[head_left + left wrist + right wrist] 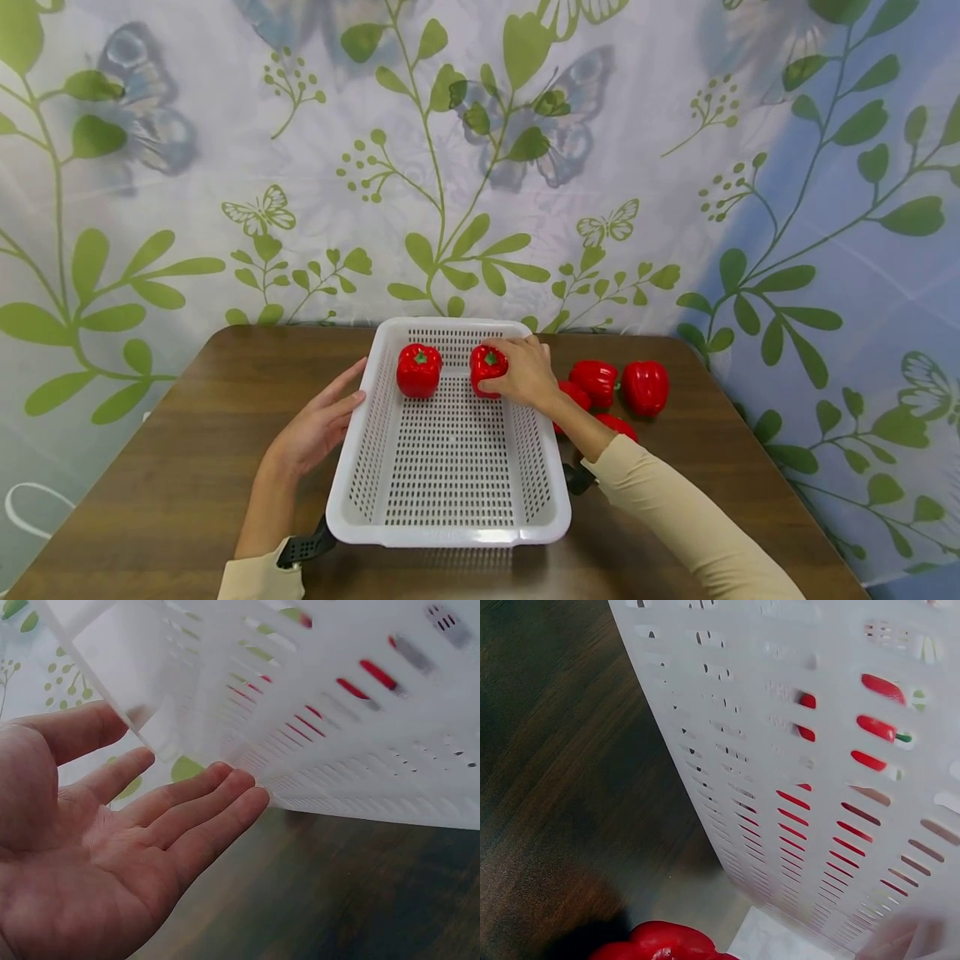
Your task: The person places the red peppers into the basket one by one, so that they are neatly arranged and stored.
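A white perforated plastic basket (450, 467) stands on the table in the head view. Inside, toward its far end, one red bell pepper (418, 372) sits upright at the left. My right hand (523, 371) reaches over the right rim and grips a second red bell pepper (487, 372), fingers behind it and thumb in front. Through the slots of the basket wall (780, 750), red shows in the right wrist view. My left hand (318, 425) is at the basket's left side, palm up in its wrist view, with fairly straight fingers (217, 817) touching the outer wall.
Several more red bell peppers (646, 388) lie grouped on the wooden table (187, 467), right of the basket and partly behind my right forearm. A leaf-and-butterfly patterned cloth (300, 167) hangs behind the table's far edge. A white cord loop (30, 508) shows at far left.
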Demonstrator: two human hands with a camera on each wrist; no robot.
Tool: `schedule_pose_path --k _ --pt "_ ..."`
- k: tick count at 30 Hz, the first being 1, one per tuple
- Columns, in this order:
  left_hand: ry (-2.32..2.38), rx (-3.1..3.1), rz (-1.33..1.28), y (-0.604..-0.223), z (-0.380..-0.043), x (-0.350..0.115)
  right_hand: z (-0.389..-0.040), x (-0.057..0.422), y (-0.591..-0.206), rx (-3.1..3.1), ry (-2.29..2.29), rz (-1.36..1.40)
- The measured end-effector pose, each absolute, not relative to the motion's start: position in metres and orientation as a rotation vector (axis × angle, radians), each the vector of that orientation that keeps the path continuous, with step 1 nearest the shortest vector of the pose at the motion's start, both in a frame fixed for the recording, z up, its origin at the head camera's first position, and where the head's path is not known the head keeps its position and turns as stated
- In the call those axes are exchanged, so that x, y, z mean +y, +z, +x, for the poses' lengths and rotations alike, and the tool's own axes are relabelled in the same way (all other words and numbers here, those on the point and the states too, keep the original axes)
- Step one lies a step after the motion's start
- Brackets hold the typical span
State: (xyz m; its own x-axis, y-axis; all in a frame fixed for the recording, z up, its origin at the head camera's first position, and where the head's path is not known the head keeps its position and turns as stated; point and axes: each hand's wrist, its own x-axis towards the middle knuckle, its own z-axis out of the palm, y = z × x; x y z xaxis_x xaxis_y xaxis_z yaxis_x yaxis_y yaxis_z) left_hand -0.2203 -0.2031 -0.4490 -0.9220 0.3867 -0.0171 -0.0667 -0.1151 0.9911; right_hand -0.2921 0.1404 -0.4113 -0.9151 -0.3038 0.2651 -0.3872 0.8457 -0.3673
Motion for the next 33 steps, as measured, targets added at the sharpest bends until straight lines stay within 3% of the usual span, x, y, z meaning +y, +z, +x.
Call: schedule_pose_path --k 33 --pt "2.056 1.783 0.437 -0.458 -0.225 -0.216 -0.284 0.139 -0.414 -2.808 0.651 0.515"
